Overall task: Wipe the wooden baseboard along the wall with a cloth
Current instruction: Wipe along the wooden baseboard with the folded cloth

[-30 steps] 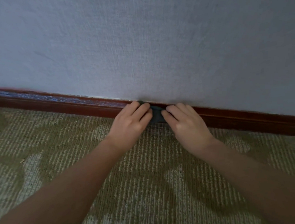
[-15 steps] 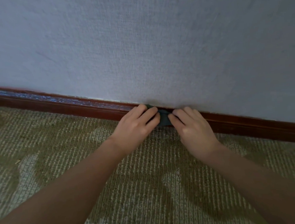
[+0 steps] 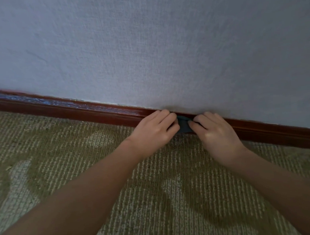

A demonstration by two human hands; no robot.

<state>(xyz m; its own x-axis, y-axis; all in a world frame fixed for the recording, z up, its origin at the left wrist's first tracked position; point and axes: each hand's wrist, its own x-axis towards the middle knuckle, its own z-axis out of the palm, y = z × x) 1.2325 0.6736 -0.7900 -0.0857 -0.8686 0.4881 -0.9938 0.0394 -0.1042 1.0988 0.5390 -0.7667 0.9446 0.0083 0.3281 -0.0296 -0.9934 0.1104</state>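
Pinching the seemingly soft, light cloth [image 3: 183, 127] at its ends, you are clamping left hand [image 3: 151, 131] and right hand [image 3: 216, 133] fingers [image 3: 197, 126] against the baseboard [image 3: 94, 113].

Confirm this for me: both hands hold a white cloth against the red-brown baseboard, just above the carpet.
One detail is wrong: the cloth is dark blue-grey, not white, as the head view shows. The rest stands: the left hand and the right hand hold it against the red-brown baseboard, just above the carpet.
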